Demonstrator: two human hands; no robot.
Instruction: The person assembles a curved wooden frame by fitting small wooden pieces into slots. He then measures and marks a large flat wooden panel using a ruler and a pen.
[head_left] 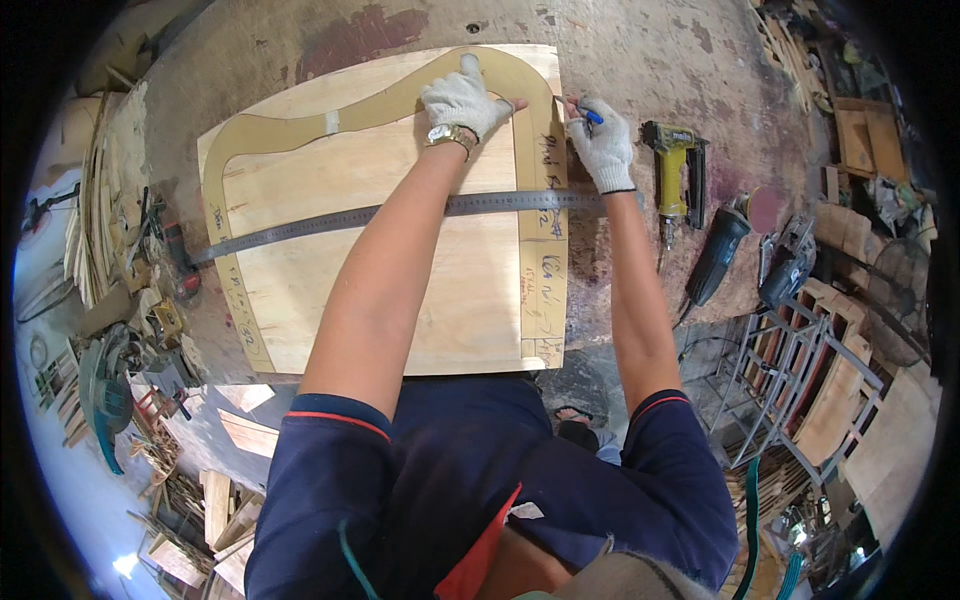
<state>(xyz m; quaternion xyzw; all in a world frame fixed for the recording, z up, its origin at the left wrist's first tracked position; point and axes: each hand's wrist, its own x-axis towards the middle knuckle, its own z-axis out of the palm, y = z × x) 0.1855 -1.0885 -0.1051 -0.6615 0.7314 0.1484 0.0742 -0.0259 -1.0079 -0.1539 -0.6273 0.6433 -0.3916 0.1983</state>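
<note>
A tan arch-shaped template [375, 112] with handwriting lies on a pale plywood sheet [370, 300]. My left hand [463, 105], in a white knit glove, presses on the template's upper curve with its fingers apart. At the upper right edge of the template, my gloved right hand [604, 150] grips a blue pen [594, 117], its tip hidden by the fingers. A long steel ruler [300, 230] crosses the sheet and template from left to right, passing under my left forearm.
Right of the sheet, a yellow-and-black nail gun [676, 170], an angle grinder [722, 252] and another dark power tool [790, 265] lie on the worn workbench [390, 45]. A metal frame [775, 385] stands beyond its right edge. A green saw [105, 400] and wood scraps are at left.
</note>
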